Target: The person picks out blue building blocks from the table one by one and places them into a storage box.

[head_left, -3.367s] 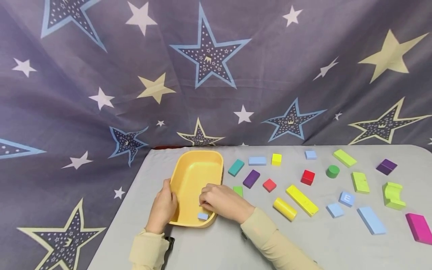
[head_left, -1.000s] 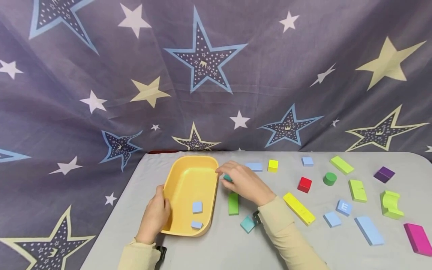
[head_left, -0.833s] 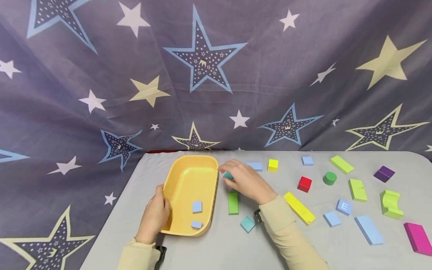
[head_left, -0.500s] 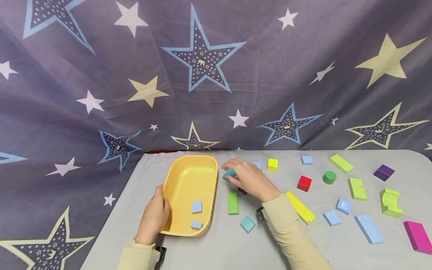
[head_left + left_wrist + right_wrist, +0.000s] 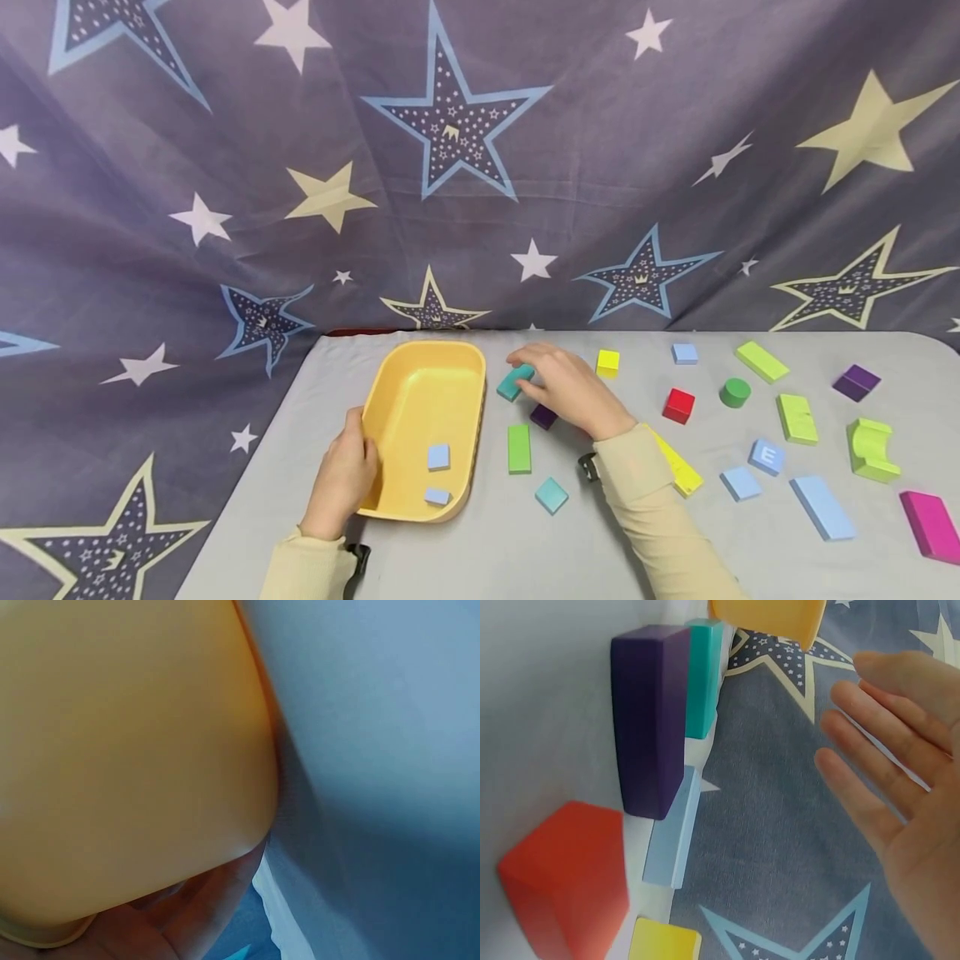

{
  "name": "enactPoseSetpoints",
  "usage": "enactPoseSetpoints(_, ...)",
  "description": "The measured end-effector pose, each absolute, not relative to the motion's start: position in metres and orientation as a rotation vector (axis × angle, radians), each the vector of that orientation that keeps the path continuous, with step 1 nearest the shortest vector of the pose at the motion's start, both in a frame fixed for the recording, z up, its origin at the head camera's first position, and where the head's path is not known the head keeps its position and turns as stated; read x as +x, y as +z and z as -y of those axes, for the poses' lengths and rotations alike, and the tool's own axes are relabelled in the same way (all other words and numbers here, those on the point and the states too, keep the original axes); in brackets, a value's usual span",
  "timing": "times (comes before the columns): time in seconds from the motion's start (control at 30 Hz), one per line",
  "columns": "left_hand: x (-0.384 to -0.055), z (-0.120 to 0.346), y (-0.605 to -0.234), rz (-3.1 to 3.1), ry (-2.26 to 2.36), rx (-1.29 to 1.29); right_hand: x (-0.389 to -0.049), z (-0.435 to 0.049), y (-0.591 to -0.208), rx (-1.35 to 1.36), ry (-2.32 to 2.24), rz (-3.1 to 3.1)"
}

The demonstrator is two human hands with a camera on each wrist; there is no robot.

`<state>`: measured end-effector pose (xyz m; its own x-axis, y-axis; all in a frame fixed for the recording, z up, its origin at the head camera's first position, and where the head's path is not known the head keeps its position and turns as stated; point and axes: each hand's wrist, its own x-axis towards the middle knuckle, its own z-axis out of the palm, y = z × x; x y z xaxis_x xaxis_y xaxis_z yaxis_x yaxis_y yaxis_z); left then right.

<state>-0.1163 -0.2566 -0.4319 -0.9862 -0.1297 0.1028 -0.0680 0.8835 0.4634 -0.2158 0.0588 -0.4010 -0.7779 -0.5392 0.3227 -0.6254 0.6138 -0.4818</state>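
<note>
My left hand (image 5: 341, 479) grips the left side of a yellow plastic tray (image 5: 480, 433), thumb over the rim; in the left wrist view, fingers lie under the tray wall (image 5: 135, 765). Two small light blue blocks (image 5: 438, 457) lie inside, toward the near end. Over the blocks right of the tray, my right hand (image 5: 570, 387) is held with fingers extended, holding nothing. Nearest to its fingertips is a teal block (image 5: 514, 382), with a dark purple block (image 5: 543, 417) partly under the hand. The right wrist view shows the hand (image 5: 907, 772) apart from the purple block (image 5: 649, 720) and red block (image 5: 570, 877).
A green block (image 5: 519, 450) and a teal square block (image 5: 551, 496) lie beside the tray. Several coloured blocks, among them a red cube (image 5: 678, 406) and a magenta block (image 5: 930, 527), spread rightward. A star-patterned curtain (image 5: 570, 167) hangs behind the table.
Earlier my right hand was inside the tray, where one blue block showed; now two show. Over the last second it has drifted right, uncovering more of the teal and purple blocks.
</note>
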Motion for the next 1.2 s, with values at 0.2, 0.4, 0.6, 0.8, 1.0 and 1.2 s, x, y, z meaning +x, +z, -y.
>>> enactPoseSetpoints(0.2,-0.118,0.255,-0.430,2.916,-0.705,0.143,-0.218,-0.066,-0.402,0.952,0.878,2.715)
enactPoseSetpoints(0.4,-0.119,0.254,-0.428,2.927,-0.713,0.151,-0.220,-0.072,-0.402,0.909,0.892,2.768)
enactPoseSetpoints(0.6,-0.118,0.254,-0.428,2.927,-0.714,0.149,-0.220,-0.077,-0.402,0.881,0.882,2.792)
enactPoseSetpoints(0.8,-0.117,0.255,-0.428,2.941,-0.722,0.165,-0.223,-0.081,-0.404,0.873,0.872,2.790)
enactPoseSetpoints(1.0,-0.117,0.256,-0.429,2.944,-0.728,0.176,-0.224,-0.086,-0.404,0.837,0.868,2.809)
enactPoseSetpoints(1.2,-0.117,0.256,-0.430,2.936,-0.725,0.168,-0.227,-0.090,-0.403,0.793,0.876,2.839)
